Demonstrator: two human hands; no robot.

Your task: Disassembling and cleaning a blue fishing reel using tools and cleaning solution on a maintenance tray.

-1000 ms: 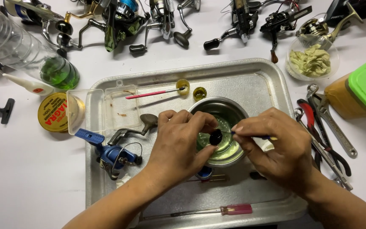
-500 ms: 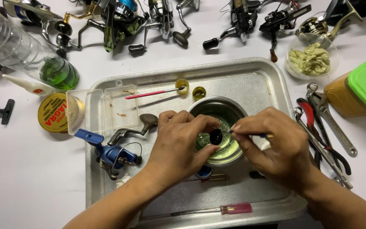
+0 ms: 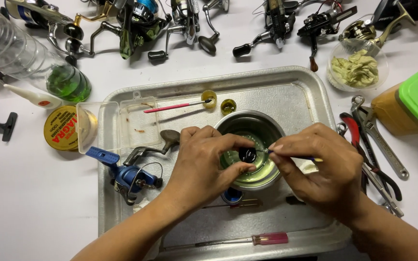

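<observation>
My left hand (image 3: 204, 162) pinches a small dark round reel part (image 3: 247, 154) between thumb and fingers, over a steel bowl (image 3: 232, 124) that holds green liquid. My right hand (image 3: 322, 171) grips a thin brush (image 3: 291, 155) whose tip touches the dark part. Both hands hover above a metal tray (image 3: 296, 94). A blue fishing reel (image 3: 127, 175) with a grey handle lies in the tray just left of my left wrist.
In the tray: a clear plastic box (image 3: 117, 124), a pink brush (image 3: 172, 107), two small yellow caps, a pink-handled screwdriver (image 3: 247, 239). Around it: several reels along the top, a bottle with green liquid (image 3: 66, 82), a yellow tin (image 3: 61, 128), wrenches and pliers (image 3: 373, 145), a green-lidded jar (image 3: 414, 101).
Hardly anything differs: both hands stay over the bowl, with only slight shifts of the brush tip against the dark part.
</observation>
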